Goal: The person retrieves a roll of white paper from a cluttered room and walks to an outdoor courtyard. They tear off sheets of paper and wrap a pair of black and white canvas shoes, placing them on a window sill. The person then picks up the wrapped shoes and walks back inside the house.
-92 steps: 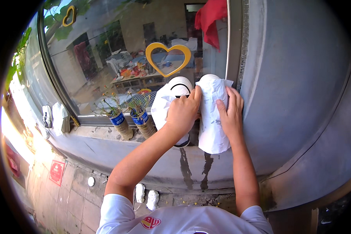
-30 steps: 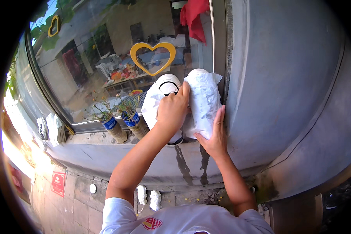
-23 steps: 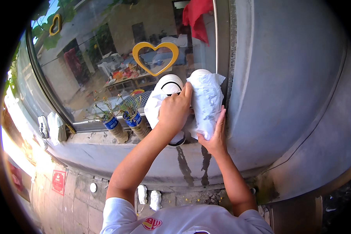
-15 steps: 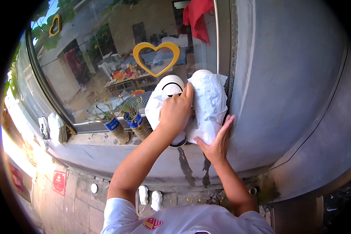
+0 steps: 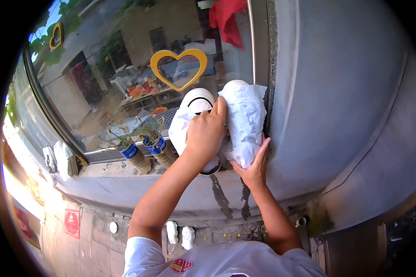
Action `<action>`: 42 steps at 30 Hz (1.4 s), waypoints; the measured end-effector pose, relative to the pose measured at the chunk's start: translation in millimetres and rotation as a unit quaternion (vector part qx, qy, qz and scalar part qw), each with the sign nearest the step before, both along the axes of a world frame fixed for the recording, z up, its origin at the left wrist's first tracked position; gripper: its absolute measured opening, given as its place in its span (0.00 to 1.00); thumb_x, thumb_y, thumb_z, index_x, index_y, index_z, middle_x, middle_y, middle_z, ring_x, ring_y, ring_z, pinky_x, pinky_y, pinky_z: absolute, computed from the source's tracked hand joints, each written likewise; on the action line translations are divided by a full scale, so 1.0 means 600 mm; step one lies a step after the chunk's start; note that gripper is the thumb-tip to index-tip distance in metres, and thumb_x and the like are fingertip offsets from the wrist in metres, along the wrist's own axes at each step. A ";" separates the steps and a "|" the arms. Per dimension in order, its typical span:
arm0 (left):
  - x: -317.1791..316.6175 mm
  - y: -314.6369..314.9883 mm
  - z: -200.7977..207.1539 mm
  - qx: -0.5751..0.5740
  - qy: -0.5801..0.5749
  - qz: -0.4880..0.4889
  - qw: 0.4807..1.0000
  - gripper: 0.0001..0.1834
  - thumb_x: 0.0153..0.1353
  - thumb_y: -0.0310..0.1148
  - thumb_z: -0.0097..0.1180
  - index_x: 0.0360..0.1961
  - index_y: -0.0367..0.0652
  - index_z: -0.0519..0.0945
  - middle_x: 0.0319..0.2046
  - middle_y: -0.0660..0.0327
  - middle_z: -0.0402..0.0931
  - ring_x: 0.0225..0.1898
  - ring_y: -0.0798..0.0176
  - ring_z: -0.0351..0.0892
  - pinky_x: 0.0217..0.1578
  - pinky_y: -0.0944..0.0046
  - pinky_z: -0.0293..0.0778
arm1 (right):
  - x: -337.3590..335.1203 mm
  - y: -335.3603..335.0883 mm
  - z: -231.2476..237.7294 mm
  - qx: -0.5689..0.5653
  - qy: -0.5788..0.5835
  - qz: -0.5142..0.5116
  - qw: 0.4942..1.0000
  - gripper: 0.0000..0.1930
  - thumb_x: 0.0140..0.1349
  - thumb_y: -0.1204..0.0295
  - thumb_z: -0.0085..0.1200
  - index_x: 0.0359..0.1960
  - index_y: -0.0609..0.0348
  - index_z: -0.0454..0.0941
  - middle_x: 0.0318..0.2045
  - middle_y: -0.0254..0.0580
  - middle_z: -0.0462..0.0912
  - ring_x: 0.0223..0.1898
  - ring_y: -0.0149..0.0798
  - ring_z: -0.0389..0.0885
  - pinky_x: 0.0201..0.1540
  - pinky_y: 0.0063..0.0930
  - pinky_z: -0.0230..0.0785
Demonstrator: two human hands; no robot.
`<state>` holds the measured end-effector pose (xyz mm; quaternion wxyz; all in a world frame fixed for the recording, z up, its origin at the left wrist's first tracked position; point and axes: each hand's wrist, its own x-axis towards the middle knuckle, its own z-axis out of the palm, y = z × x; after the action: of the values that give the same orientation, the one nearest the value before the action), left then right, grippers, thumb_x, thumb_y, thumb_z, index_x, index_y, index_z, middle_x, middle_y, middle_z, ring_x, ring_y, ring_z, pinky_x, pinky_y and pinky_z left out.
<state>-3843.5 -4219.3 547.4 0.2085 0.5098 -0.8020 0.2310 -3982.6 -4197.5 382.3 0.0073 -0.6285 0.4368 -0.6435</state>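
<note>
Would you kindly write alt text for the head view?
A person's left hand touches the upper left edge of white paper covering a shoe; the right hand cups its lower end. A second shoe and two bottle planters rest on the window ledge.

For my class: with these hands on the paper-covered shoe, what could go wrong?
The wrinkled paper could tear where the left hand touches its left edge.

The covered shoe, by the right hand, appears near the front of the ledge; a tug might pull it off.

The left forearm looks close to the bottle planters and might knock one.
</note>
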 end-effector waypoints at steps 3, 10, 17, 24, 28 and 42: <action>-0.002 0.002 0.003 0.003 -0.004 0.001 1.000 0.45 0.44 0.38 0.71 0.61 0.39 0.60 0.41 0.56 0.80 0.37 0.53 0.83 0.33 0.56 0.79 | -0.014 0.011 -0.012 0.029 -0.030 0.044 0.998 0.63 0.44 0.64 0.74 0.73 0.64 0.35 0.68 0.67 0.54 0.67 0.64 0.59 0.66 0.49 0.57; -0.005 0.004 0.003 0.008 0.002 0.009 1.000 0.47 0.43 0.40 0.72 0.63 0.42 0.60 0.38 0.54 0.81 0.37 0.51 0.82 0.34 0.54 0.78 | -0.055 0.022 -0.021 0.079 0.033 0.065 0.994 0.63 0.46 0.53 0.72 0.73 0.63 0.37 0.71 0.61 0.52 0.70 0.61 0.55 0.69 0.46 0.53; -0.005 0.009 0.005 -0.009 -0.005 0.008 1.000 0.48 0.43 0.40 0.72 0.64 0.41 0.60 0.40 0.52 0.81 0.37 0.50 0.82 0.34 0.54 0.77 | -0.079 0.066 -0.003 -0.056 -0.051 0.094 0.993 0.40 0.70 0.52 0.45 0.72 0.67 0.45 0.72 0.58 0.50 0.73 0.57 0.50 0.72 0.43 0.46; -0.007 0.014 0.005 0.004 -0.002 0.021 1.000 0.48 0.43 0.41 0.72 0.64 0.41 0.60 0.39 0.53 0.81 0.39 0.50 0.82 0.35 0.53 0.78 | -0.072 0.038 0.024 0.005 0.044 0.116 0.992 0.38 0.69 0.55 0.45 0.72 0.65 0.49 0.70 0.58 0.57 0.70 0.58 0.56 0.71 0.46 0.46; 0.003 0.011 0.000 0.005 0.005 0.017 1.000 0.47 0.44 0.40 0.72 0.63 0.41 0.60 0.43 0.53 0.80 0.41 0.51 0.82 0.36 0.54 0.78 | -0.034 0.068 0.053 -0.064 0.100 -0.089 0.989 0.34 0.66 0.63 0.50 0.70 0.63 0.54 0.70 0.59 0.57 0.70 0.58 0.57 0.71 0.48 0.48; 0.011 -0.003 -0.016 -0.045 0.000 -0.004 0.999 0.45 0.44 0.36 0.70 0.61 0.32 0.61 0.48 0.55 0.75 0.35 0.55 0.83 0.31 0.59 0.79 | -0.042 0.026 0.097 -0.212 0.733 -0.131 0.633 0.18 0.59 0.66 0.47 0.48 0.58 0.78 0.51 0.38 0.78 0.64 0.39 0.66 0.73 0.38 0.43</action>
<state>-3836.7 -4221.0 538.0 0.2326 0.4964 -0.7929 0.2662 -4007.5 -4181.8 440.6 -0.5333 -0.8137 0.2276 -0.0403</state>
